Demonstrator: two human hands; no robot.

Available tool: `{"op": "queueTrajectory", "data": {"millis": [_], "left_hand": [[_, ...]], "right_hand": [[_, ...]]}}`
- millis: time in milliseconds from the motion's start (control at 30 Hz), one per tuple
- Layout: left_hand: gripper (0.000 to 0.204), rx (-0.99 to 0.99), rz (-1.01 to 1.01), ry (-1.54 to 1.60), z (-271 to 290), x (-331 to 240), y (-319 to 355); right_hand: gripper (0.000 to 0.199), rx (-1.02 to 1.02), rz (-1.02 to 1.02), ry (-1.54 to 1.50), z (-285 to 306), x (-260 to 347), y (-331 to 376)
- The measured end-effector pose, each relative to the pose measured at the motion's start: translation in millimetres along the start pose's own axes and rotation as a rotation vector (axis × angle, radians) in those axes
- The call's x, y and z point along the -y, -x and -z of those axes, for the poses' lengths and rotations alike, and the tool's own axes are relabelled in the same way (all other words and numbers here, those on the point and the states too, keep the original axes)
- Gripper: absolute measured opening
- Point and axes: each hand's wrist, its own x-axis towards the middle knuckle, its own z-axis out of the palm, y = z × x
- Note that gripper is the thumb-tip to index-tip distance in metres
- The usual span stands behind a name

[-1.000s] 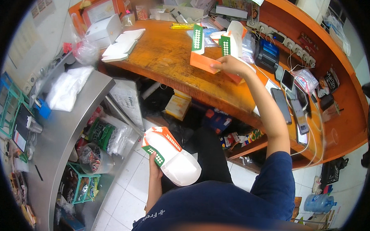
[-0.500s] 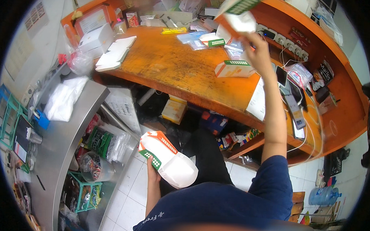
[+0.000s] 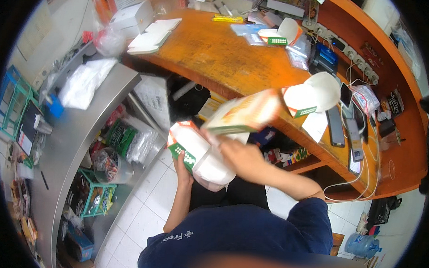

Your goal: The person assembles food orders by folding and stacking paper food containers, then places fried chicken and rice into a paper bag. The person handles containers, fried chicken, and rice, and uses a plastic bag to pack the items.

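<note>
A: What are the hands holding, close to the body?

B: Above the lap [image 3: 248, 194], the left hand [image 3: 182, 169] is holding the lower box [image 3: 199, 153], with fingers curling around its green side. The right hand [image 3: 244, 159] is gripping the raised box [image 3: 243, 112] just beyond it.

A: Are these two boxes touching?

B: I cannot tell. The raised box is blurring, its print is smearing, and the right fingertips are not showing clearly. It is also covering part of the desk [image 3: 217, 54] edge and of the dark space below.

A: And what is lying around?

B: To the left, the metal counter [image 3: 81, 148] is carrying a white plastic bag [image 3: 86, 84]. At the desk edge, a third box [image 3: 312, 94] is lying open, partly covering a paper [image 3: 315, 127], near a dark phone [image 3: 336, 128]. Farther away, a fourth box [image 3: 286, 30] is resting beside plastic packets [image 3: 297, 54], near a blue-and-black machine [image 3: 323, 57].
</note>
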Motion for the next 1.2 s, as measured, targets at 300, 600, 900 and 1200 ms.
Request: {"op": "queueTrajectory", "data": {"millis": [300,600,900,1200], "left_hand": [[0.059,-0.068,-0.070,0.008,-2,4,19],[0.059,0.030,-0.097,-0.087,5,9,14],[0.073,0.516,0.270,0.148,37,-15,-8],[0.092,0.520,-0.006,-0.303,17,-36,36]], "right_hand": [[0.027,0.483,0.108,-0.418,-96,6,49],[0.037,0.634,-0.039,-0.542,-110,11,52],[0.020,-0.303,0.155,-0.489,-12,31,14],[0.012,-0.140,0.045,-0.464,6,41,1]]}}
